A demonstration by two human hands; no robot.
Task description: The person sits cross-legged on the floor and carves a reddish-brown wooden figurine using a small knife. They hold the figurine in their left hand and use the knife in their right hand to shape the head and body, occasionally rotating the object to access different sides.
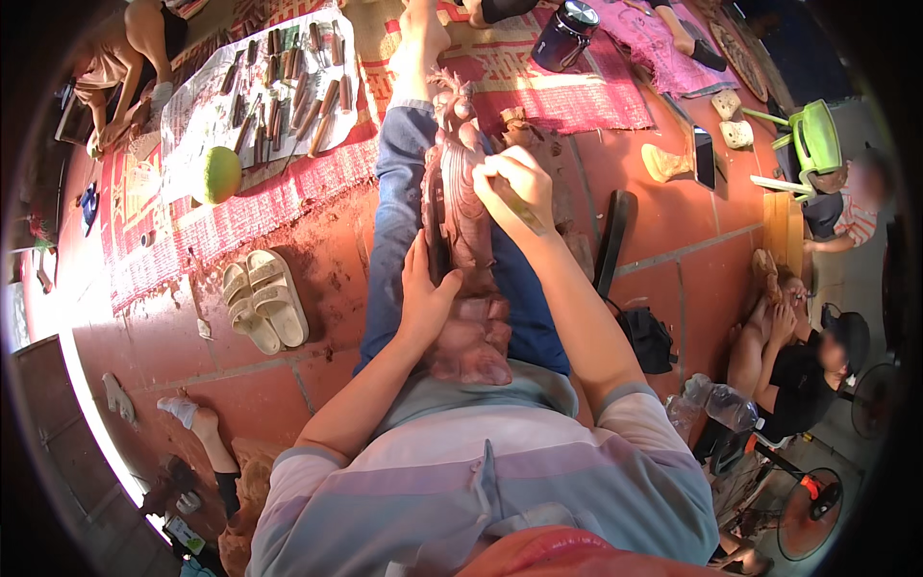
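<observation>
A long reddish-brown carved wooden statue [460, 231] lies along my legs, which are in blue jeans [396, 202], stretched out on a red tiled floor. My left hand [423, 293] presses against the statue's left side, fingers spread on the wood. My right hand [514, 188] is closed around a thin carving tool [517, 210] and rests on the upper part of the statue. The tool's tip is hidden against the wood.
A pair of beige sandals [264, 300] lies left of my legs. Farther left, a white cloth [197, 111] holds several chisels, with a green round fruit [219, 175] beside it. A dark jar [562, 37] stands on a pink mat. People sit at right and top left.
</observation>
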